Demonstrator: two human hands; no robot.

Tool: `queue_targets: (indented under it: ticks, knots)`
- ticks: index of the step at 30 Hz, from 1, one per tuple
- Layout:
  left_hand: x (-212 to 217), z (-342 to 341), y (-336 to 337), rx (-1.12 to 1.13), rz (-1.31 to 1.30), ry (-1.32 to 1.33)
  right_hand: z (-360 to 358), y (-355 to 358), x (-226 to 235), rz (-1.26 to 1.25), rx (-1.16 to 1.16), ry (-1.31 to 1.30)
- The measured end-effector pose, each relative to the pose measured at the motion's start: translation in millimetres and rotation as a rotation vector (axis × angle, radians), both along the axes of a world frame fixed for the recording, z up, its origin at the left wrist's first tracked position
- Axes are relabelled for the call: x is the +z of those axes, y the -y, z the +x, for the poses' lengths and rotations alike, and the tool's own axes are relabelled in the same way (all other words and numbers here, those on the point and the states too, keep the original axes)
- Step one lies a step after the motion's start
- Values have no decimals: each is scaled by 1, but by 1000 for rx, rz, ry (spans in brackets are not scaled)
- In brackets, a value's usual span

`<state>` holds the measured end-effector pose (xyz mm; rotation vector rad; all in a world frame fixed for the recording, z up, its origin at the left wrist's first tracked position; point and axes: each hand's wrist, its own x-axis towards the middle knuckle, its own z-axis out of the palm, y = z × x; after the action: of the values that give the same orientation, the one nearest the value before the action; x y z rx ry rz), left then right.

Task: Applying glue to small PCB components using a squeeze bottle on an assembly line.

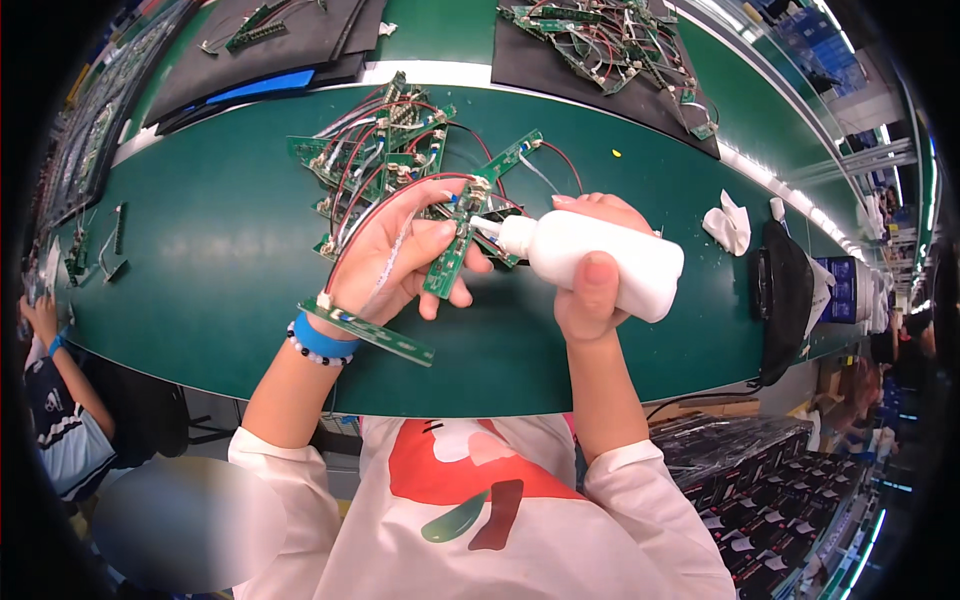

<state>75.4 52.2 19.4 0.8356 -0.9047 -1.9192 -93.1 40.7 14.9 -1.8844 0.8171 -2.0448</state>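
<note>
My left hand pinches a narrow green circuit board, tilted upright above the table. Red and white wires run from it over my wrist to a second green board, which hangs beside the blue wristband. In my right hand lies a white squeeze bottle, held on its side with fingers and thumb around it. The bottle's thin nozzle points left and meets the held board, or comes very close to it; I cannot tell which. Behind my hands sits a tangled heap of wired circuit boards.
More wired boards pile on a dark mat at the back right, and a few lie on dark sheets at back left. A crumpled white tissue and a black bag are at right. Another person's hand is at far left.
</note>
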Motion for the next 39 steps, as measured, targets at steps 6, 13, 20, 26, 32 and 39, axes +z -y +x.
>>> queue_targets:
  ticks: [6, 13, 20, 26, 32, 39]
  knots:
    - [2, 0, -1, -94, -13, -20, 7, 6, 4, -56, 15, 96]
    - [-2, 2, -1, -105, -21, -58, 1, 9, 4, -75, -30, -120]
    - [-4, 0, -1, -83, -28, -51, 3, 9, -3, -65, -52, -152]
    - [-7, -1, -1, -78, -52, -56, 2, 8, -2, -88, -91, -205]
    - [-10, 4, 2, -151, -152, 58, -1, 8, -1, -91, -66, -218]
    - [-9, 5, -1, -123, -145, 77, -6, 2, -4, 25, -55, -251]
